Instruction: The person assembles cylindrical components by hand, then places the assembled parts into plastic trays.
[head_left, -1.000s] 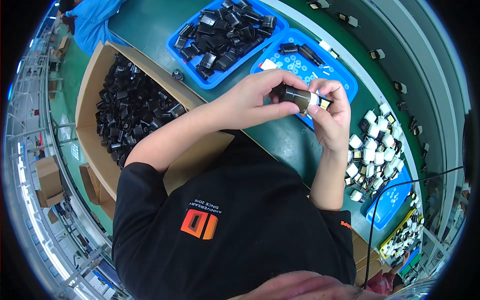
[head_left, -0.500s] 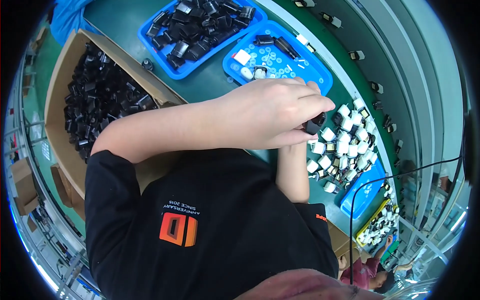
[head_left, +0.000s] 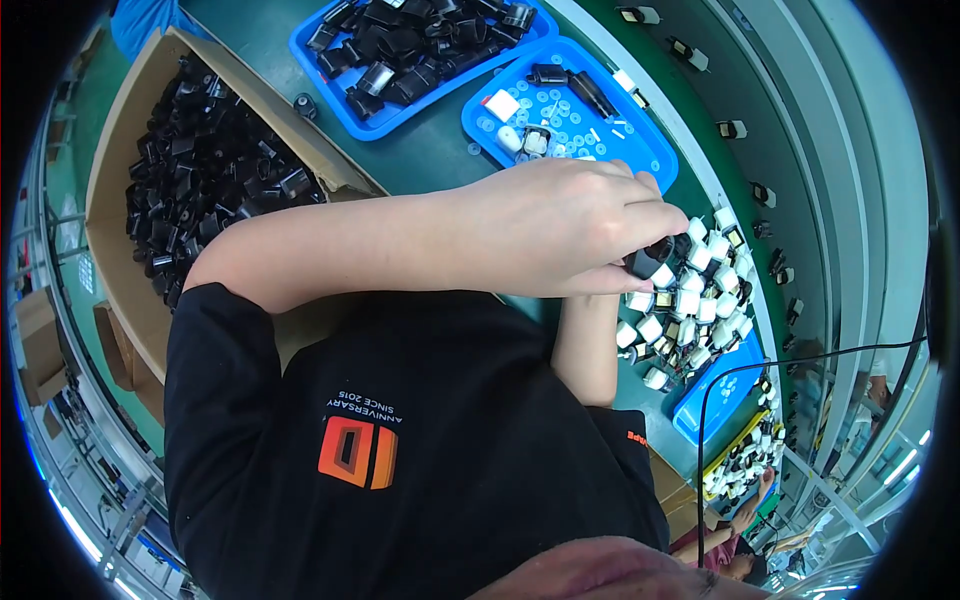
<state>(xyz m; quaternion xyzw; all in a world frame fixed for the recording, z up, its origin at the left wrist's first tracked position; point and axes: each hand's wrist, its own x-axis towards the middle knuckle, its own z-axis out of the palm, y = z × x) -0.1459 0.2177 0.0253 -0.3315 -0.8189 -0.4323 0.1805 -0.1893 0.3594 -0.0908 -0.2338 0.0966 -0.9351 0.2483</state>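
The black part [head_left: 645, 262] is grasped by the left hand [head_left: 592, 226] between thumb and fingers, near the white pieces [head_left: 688, 302], probably for steadiness. The right hand is hidden behind; its grip cannot be told.

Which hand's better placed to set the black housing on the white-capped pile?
Probably the left hand: it grips the black housing beside the white-capped pile in view. The right hand is hidden; only its forearm shows.
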